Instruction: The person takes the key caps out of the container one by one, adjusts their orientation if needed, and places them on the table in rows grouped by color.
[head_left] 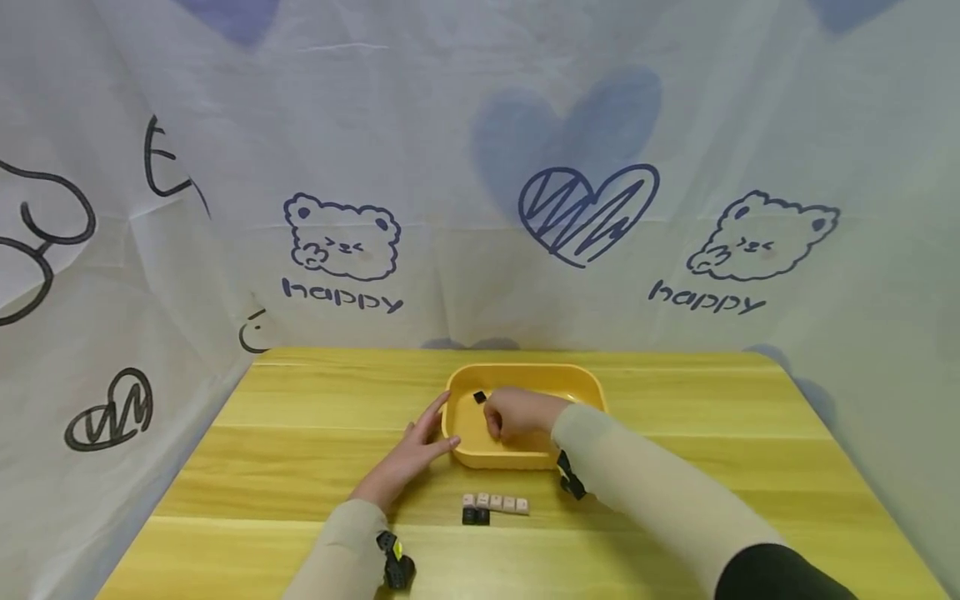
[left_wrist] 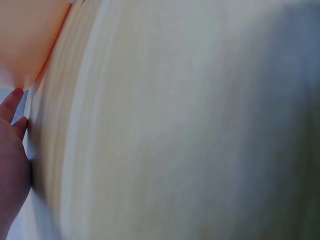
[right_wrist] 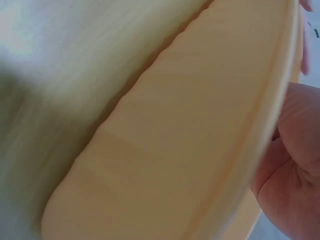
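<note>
A yellow plastic tray [head_left: 517, 460] stands on the wooden table. My left hand [head_left: 405, 461] rests against its left end, fingers spread along the rim and the thumb at the near corner. In the left wrist view, fingertips [left_wrist: 16, 95] touch the tray's wall [left_wrist: 30, 35]. Inside the tray is my right hand [head_left: 517, 412], its fingers curled downward beside a black keycap [head_left: 480, 397]; the fingertips are hidden, so I cannot tell whether they hold something. The right wrist view has this hand [right_wrist: 295, 165] behind the tray's rim [right_wrist: 272, 107].
In front of the tray, a row of several light keycaps [head_left: 497, 502] lies on the table [head_left: 300, 467], with two black keycaps [head_left: 476, 517] against its near left side. A printed cloth [head_left: 450, 167] hangs behind the table and along its sides.
</note>
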